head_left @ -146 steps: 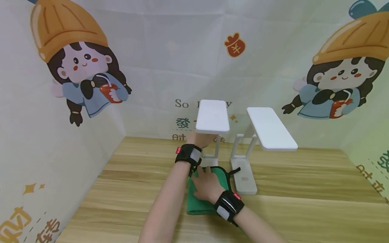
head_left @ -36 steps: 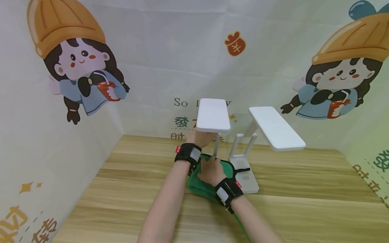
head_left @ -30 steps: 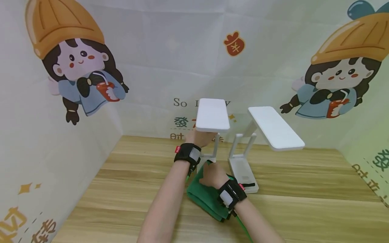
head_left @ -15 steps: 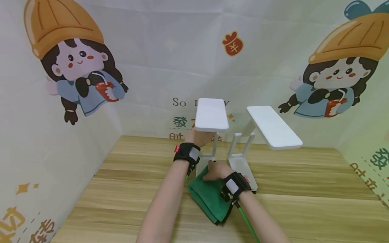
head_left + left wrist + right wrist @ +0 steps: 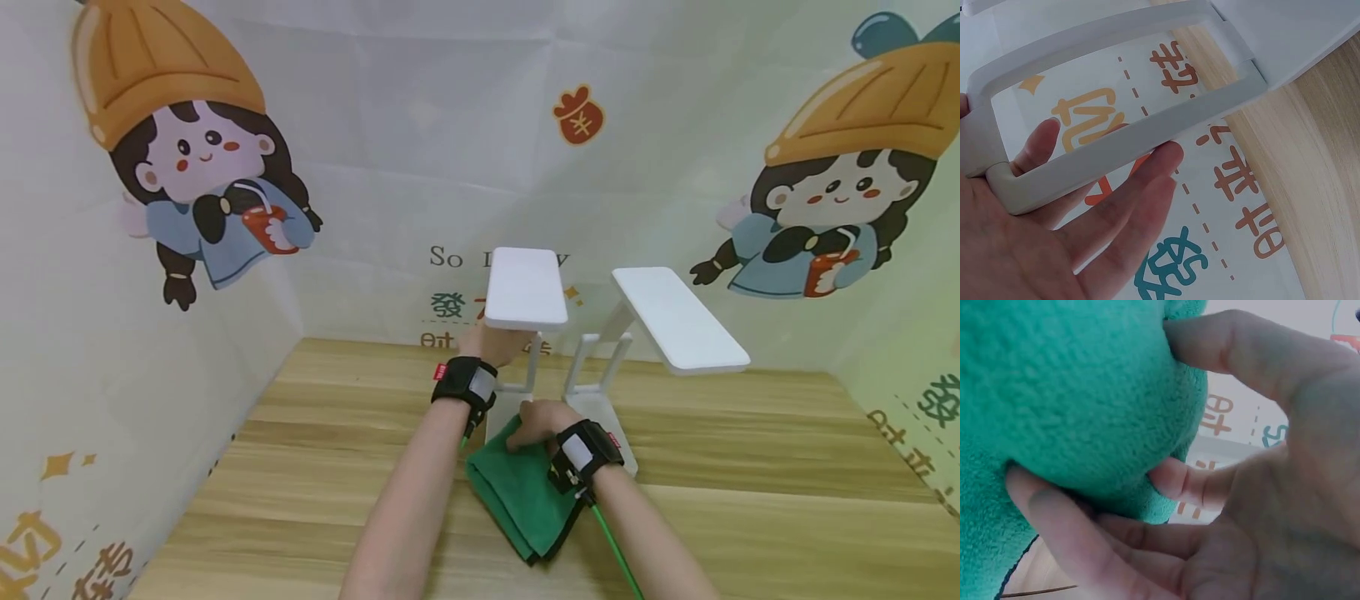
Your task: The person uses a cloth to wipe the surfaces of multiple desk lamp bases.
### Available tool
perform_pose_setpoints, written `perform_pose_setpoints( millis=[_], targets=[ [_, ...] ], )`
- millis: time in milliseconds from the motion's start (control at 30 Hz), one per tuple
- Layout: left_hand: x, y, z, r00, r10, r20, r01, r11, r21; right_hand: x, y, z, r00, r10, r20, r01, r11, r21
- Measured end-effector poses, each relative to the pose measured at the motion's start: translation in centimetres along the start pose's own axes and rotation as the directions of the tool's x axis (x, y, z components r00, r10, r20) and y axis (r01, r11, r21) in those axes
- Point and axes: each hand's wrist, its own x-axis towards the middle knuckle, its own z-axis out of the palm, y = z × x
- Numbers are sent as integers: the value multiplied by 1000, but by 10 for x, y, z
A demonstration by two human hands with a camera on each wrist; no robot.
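My left hand point(image 5: 491, 343) holds the arm of a white folding stand point(image 5: 525, 287), partly hidden behind its top plate in the head view. In the left wrist view, the fingers and thumb wrap loosely about the stand's rectangular frame point(image 5: 1116, 147). A folded green cloth point(image 5: 525, 500) with dark edging lies over the front of this stand's base. My right hand point(image 5: 543, 421) grips the cloth near its upper corner. Up close in the right wrist view, thumb and fingers pinch a bunched fold of the plush cloth point(image 5: 1085, 394).
A second white stand point(image 5: 678, 317) stands just right of the first, its base partly behind my right hand. Both are on a wood-grain table point(image 5: 322, 467). A printed backdrop point(image 5: 420, 150) rises behind and at both sides. A green cable trails from the right wrist strap point(image 5: 588, 450).
My right hand has drawn the cloth down toward me from higher on the stand's base, and the cloth has turned, uncovering more of the base. My left hand keeps its place on the stand.
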Motion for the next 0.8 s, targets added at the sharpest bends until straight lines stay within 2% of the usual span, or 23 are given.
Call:
perform_pose_setpoints(
  millis=[233,333,433,500,567,700,767,800],
  targets=[
    [1,-1,2,1000,16,-3,-16,1000,-1,1,-1,6,985,-64,-162,68,998,16],
    [1,-2,2,999,33,1,-33,999,-8,1,-1,9,989,-42,-142,46,998,31],
    [1,-3,2,999,36,5,-35,999,-22,-2,-2,10,996,-21,-83,21,1000,2],
    [2,-3,2,999,41,3,-41,999,-24,-3,-3,10,996,-27,-83,27,1000,-12],
    [3,-4,3,999,42,-4,-42,999,-27,-3,-3,11,989,-46,-140,48,999,11],
    [5,-5,4,999,33,0,-33,999,0,0,0,15,952,-96,-292,117,992,56],
    [6,-5,4,1000,20,2,-20,1000,5,1,2,17,945,-109,-308,126,991,34],
    [6,-5,4,1000,20,5,-20,1000,3,0,1,17,950,-113,-292,124,992,20]
  ],
)
